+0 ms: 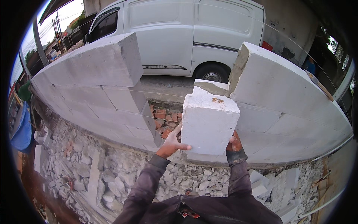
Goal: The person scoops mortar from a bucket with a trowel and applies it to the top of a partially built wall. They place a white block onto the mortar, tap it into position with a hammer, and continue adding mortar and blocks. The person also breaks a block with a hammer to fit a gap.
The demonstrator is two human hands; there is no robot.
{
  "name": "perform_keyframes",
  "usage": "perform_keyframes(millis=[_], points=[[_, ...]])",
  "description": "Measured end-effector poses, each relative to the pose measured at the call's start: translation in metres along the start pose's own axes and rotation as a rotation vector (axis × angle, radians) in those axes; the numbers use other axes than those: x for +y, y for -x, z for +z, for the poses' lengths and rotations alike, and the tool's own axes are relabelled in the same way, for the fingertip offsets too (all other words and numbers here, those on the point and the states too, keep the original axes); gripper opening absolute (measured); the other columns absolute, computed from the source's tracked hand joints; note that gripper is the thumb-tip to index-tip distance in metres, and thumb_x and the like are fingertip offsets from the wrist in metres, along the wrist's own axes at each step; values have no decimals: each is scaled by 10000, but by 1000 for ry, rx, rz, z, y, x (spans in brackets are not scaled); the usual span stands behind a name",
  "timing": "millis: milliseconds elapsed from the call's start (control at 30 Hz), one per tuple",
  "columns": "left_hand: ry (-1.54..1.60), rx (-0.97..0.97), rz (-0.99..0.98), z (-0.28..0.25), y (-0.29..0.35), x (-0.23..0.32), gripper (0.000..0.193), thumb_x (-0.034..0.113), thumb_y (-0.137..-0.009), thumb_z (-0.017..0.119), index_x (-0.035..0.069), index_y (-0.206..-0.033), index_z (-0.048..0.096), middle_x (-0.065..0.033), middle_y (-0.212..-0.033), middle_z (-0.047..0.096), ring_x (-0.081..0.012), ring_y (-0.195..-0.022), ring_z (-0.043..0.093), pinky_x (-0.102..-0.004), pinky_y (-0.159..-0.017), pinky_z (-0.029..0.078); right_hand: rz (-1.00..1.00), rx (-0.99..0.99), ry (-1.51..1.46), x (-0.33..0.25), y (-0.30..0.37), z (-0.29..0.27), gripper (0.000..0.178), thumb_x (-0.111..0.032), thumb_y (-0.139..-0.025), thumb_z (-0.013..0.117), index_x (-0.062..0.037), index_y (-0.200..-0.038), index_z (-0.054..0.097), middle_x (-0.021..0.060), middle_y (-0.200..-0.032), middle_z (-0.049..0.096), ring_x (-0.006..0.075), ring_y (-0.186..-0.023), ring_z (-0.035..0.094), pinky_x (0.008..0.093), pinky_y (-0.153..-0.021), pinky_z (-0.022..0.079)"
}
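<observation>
Between my two hands is a white aerated concrete block (209, 127), held up in front of the gap in a block wall. My left hand (172, 142) grips its left side, thumb across the front face. On the opposite side my right hand (234, 143) is closed on the edge, its fingers partly hidden. Just behind the held block, grey mortar (212, 88) lies on top of a lower course. More mortar coats the end of the right wall section (276, 80). The left wall section (89, 71) ends in a stepped edge across the gap.
Broken red bricks (164, 118) lie in the gap, and grey rubble (119, 183) covers the ground before the wall. Thin string lines run across the gap. Beyond stands a white van (160, 37). A wooden-handled tool (319, 85) rests on the right wall; a blue tarp (21, 128) hangs far left.
</observation>
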State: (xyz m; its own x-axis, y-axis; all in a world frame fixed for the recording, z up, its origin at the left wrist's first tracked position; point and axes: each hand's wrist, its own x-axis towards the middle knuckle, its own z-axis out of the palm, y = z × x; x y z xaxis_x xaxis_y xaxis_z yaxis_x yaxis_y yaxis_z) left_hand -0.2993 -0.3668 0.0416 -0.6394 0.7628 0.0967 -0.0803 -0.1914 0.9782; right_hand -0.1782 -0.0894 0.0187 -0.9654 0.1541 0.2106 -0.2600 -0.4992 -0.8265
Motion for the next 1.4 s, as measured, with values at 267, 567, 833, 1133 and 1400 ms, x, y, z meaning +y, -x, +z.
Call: perform_keyframes(millis=[267, 567, 833, 1133, 1400], points=[[-38, 6, -1, -3, -2, -7, 1285, 188, -560, 942, -14, -1587, 197, -137, -1587, 338, -218, -1434, 355, -331, -1196, 254, -38, -7, 21, 5, 5, -7, 974, -393, -752, 806, 36, -1492, 341, 186, -1394, 536, 321, -1240, 578, 465, -1028, 498], [-82, 7, -5, 7, -7, 2, 1177, 224, -565, 944, -39, -1528, 320, -121, -1420, 510, -216, -1303, 486, -331, -1129, 349, -38, -29, -12, -3, 7, -6, 1091, -376, -735, 827, 44, -1552, 239, 177, -1489, 442, 286, -1378, 436, 413, -1141, 350], [-150, 42, 20, 6, -6, -3, 1162, 252, -566, 928, -37, -1522, 335, -135, -1402, 528, -229, -1287, 499, -334, -1126, 350, -10, -43, 33, -4, 3, -9, 1119, -394, -725, 834, 43, -1557, 226, 180, -1501, 424, 290, -1388, 423, 416, -1146, 343], [10, 70, 14, 19, 8, 9, 1207, 267, -542, 933, -38, -1536, 322, -142, -1466, 477, -246, -1326, 480, -355, -1135, 341, 2, 14, 15, -4, 17, -6, 1092, -414, -726, 846, 59, -1525, 271, 176, -1457, 468, 294, -1348, 468, 426, -1128, 373], [-454, 188, -69, 67, 83, 10, 1135, 458, -692, 850, -30, -1551, 292, -184, -1337, 441, -314, -1310, 446, -394, -1124, 348, 9, 381, -286, 49, 113, 18, 885, -435, -793, 779, -24, -1475, 391, 144, -1386, 540, 311, -1255, 551, 451, -1061, 465]])
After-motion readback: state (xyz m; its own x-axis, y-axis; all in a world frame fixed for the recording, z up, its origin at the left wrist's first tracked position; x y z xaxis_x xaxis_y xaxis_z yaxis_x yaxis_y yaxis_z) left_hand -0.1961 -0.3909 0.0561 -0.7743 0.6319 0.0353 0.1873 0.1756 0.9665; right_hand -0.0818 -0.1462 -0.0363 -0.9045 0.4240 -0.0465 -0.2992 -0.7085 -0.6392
